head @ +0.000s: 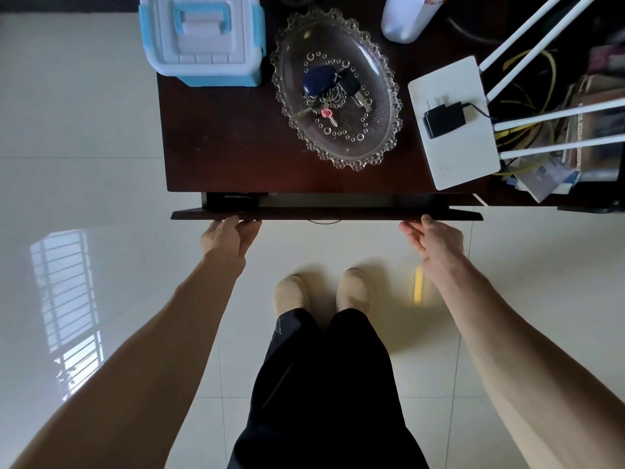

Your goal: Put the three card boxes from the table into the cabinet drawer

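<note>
Looking down from the head camera, we see a dark brown wooden cabinet top (236,143) and, just below its front edge, the dark drawer front (324,215) standing out only a little from the cabinet. The gap behind it is narrow and shadowed, so we cannot make out the three card boxes; none lies on the visible part of the top.

Our left hand (230,236) touches the drawer front near its left end, fingers curled against the panel's edge, resting on it rather than wrapped around anything. Our right hand (433,240) meets the panel near its right end, thumb up at the edge and fingers loosely bent, palm empty. Both bare forearms reach in from the lower corners.

On the top, a white plastic storage box with light blue latches and handle (203,38) sits at the far left corner. Beside it is an oval clear glass dish with a beaded rim (291,49) holding a bunch of keys with a dark blue fob (329,88). To the right lies a white flat router with long white antennas (449,143), and a black plug adapter (443,119) rests on it. A white rounded container (406,18) stands at the far edge.

Below, beige slippers (323,292) and black trousers (324,384) stand on the glossy cream floor tiles (84,113).
</note>
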